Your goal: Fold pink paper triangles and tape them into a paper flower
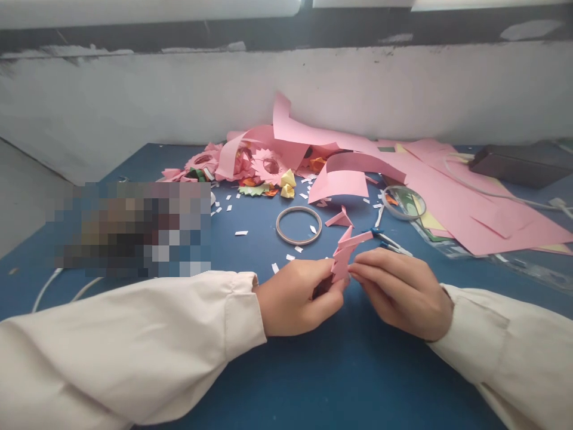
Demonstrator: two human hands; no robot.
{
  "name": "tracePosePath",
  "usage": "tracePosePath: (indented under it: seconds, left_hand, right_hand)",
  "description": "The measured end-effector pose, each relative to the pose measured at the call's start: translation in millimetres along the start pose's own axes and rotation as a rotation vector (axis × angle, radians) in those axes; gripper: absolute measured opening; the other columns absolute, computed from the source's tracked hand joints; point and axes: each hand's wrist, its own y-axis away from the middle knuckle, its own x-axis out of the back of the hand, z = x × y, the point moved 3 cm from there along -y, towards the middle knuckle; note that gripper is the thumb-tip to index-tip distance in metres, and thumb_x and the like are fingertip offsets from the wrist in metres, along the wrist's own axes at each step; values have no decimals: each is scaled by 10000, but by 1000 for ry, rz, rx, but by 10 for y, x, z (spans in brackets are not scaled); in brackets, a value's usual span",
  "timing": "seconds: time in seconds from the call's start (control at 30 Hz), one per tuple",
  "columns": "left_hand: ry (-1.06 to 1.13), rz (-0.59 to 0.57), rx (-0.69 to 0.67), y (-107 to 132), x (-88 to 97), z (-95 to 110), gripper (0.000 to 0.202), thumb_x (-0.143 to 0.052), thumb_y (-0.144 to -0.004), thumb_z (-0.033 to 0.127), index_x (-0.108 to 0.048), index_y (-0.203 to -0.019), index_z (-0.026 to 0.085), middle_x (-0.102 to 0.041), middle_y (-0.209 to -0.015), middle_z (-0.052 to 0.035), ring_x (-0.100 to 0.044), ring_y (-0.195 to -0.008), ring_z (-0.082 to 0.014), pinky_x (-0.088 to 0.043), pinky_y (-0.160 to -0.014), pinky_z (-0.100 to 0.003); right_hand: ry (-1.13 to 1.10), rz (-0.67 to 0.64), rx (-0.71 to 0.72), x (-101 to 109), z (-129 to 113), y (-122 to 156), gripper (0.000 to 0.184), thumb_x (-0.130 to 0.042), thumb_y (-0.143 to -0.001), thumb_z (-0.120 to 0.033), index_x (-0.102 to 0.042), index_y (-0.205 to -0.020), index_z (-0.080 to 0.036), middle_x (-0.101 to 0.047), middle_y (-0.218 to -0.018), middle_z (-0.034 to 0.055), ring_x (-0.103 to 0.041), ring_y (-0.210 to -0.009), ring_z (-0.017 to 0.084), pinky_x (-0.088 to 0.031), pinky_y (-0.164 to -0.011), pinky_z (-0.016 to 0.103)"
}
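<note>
My left hand [299, 298] is closed around a folded pink paper piece [342, 263] with zigzag, stepped edges, thumb and forefinger pinching its left side. A narrow pink flap sticks out from its top toward the right. My right hand [405, 292] has its fingertips pressed together at the piece's right edge; the fingers hide the exact contact point. Just beyond lies another small folded pink strip [339, 219]. A thin ring [278, 226], like an empty tape roll, rests flat to the left of it. Slim blue-and-white items [391, 243] lie behind my right hand.
Pink pleated paper rosettes [268, 167] and curled pink sheets [344, 179] are heaped at the back. A clear tape roll [423, 206] leans near flat pink sheets [487, 209]. A dark box-shaped object [519, 167] and a white cable stand right. White scraps dot the blue table [313, 382]. The left is blurred out.
</note>
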Motion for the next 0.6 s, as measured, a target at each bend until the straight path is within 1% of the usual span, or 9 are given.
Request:
tracePosePath:
  seconds: [0.1,0.2,0.37,0.43,0.53,0.6]
  left_hand:
    - [-14,14,-20,0,3,2,239,-450,-839,175,-339,-627,173,-334,-543,72,-283,-472,-51,-252,-467,-194]
    - [15,14,-38,-2,4,4,213,-427,-848,172,-354,-648,173,-364,-555,67,-313,-475,-52,-270,-472,-190]
    - [15,-21,13,-2,-1,0,202,-416,-860,185,-382,-662,170,-425,-565,52,-358,-484,-61,-291,-483,-197]
    - [11,-26,15,-1,-1,4,218,-421,-862,186,-370,-651,171,-409,-560,54,-352,-486,-61,-289,-482,-196]
    - [3,-17,-22,-3,4,19,233,-425,-854,166,-338,-638,176,-361,-548,64,-315,-473,-55,-268,-467,-191]
    - [6,-15,-42,-4,5,24,231,-423,-854,157,-333,-641,176,-353,-544,67,-304,-467,-52,-261,-462,-188]
  right_hand:
    - [-16,-4,-5,3,8,9,150,-526,-821,-23,-569,-953,-77,-632,-834,137,-604,-762,181,-522,-617,294]
    - [-26,-2,1,4,5,4,132,-537,-828,-47,-567,-950,-85,-626,-803,117,-593,-735,171,-517,-594,287]
    - [-21,-9,1,-10,-6,1,143,-546,-821,-47,-554,-953,-100,-615,-777,96,-579,-702,166,-503,-563,290]
    - [-17,-11,6,-10,-9,9,153,-542,-819,-44,-550,-958,-108,-615,-783,94,-582,-708,171,-506,-565,299]
    - [-16,-20,-7,-5,1,15,152,-523,-823,-37,-550,-955,-108,-618,-810,105,-588,-735,177,-514,-590,307]
    - [-35,-25,-13,-3,9,11,148,-512,-827,-30,-551,-951,-100,-618,-820,116,-589,-751,180,-516,-601,306]
